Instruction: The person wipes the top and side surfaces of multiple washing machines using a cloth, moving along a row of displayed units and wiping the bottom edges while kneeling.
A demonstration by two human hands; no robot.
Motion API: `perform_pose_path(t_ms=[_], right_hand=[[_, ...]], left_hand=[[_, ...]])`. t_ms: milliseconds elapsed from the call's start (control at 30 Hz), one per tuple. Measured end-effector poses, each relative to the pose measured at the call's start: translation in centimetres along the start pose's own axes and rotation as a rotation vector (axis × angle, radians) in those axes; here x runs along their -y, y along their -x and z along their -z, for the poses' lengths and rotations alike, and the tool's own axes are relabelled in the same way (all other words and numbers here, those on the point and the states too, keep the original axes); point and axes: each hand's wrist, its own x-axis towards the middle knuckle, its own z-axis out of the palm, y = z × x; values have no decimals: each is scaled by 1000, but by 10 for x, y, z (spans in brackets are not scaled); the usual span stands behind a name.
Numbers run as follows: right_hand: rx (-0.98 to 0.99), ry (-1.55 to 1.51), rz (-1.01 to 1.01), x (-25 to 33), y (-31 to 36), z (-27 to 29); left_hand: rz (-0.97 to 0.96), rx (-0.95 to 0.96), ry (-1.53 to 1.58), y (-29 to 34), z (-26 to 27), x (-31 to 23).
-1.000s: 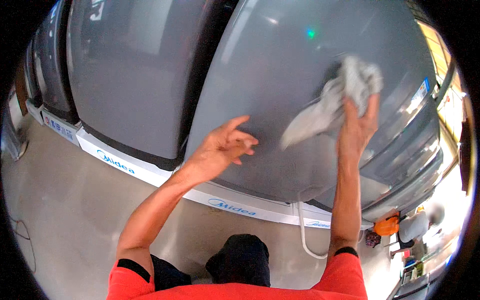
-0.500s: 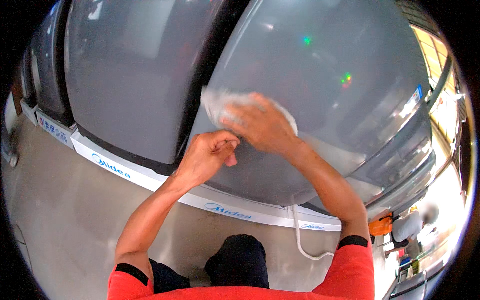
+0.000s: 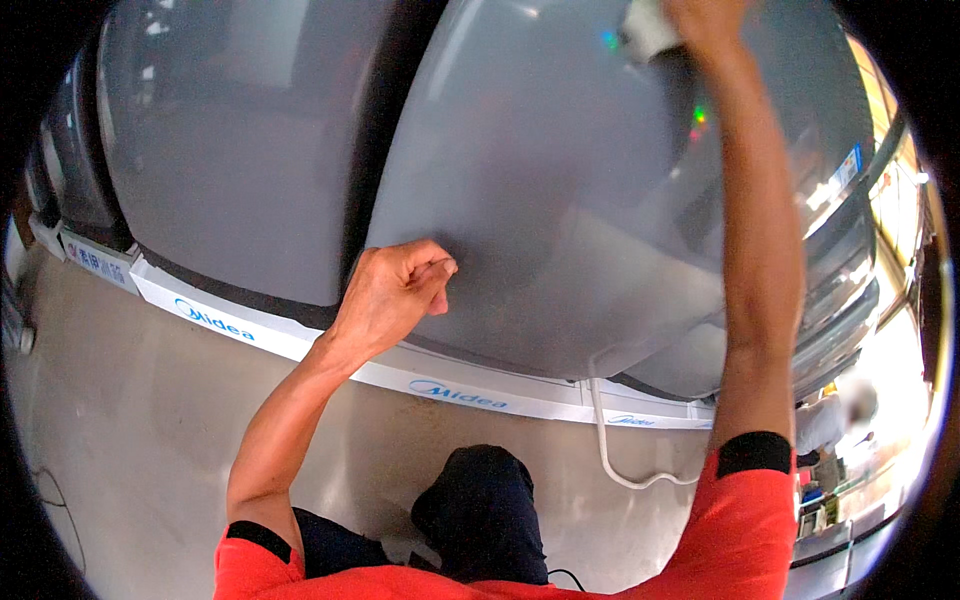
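Observation:
A tall, glossy grey refrigerator [image 3: 520,170] fills the middle and right of the head view. High on its front, my right hand [image 3: 708,28] presses a white cloth [image 3: 650,30] to the surface. The top edge of the picture cuts off part of that hand. My left hand [image 3: 393,290] is curled into a loose fist by the refrigerator's lower left side, and nothing shows in its fingers.
A second grey refrigerator [image 3: 240,150] stands to the left, across a dark gap. Low white bases [image 3: 400,375] run beneath them. A white hose [image 3: 605,455] bends onto the floor [image 3: 170,400]. Another person [image 3: 822,425] is at the far right.
My right hand has swept the cloth up and to the right across the refrigerator front. The left hand stays curled and has shifted slightly left in the picture.

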Motion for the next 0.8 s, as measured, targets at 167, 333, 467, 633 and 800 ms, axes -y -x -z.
perform_pose_path(t_ms=[167, 333, 467, 633, 800], right_hand=[[433, -303, 523, 99, 165, 29], [494, -612, 890, 78, 209, 62], [435, -102, 355, -54, 132, 62], [195, 326, -63, -221, 57, 76], [94, 196, -449, -244, 158, 93]], left_hand=[[-26, -20, 56, -1, -8, -2], [-43, -20, -70, 0, -15, -1], [-85, -39, -146, 0, -21, 4], [-82, -58, -225, -3, -21, 7], [-130, -94, -253, -4, -19, 4]])
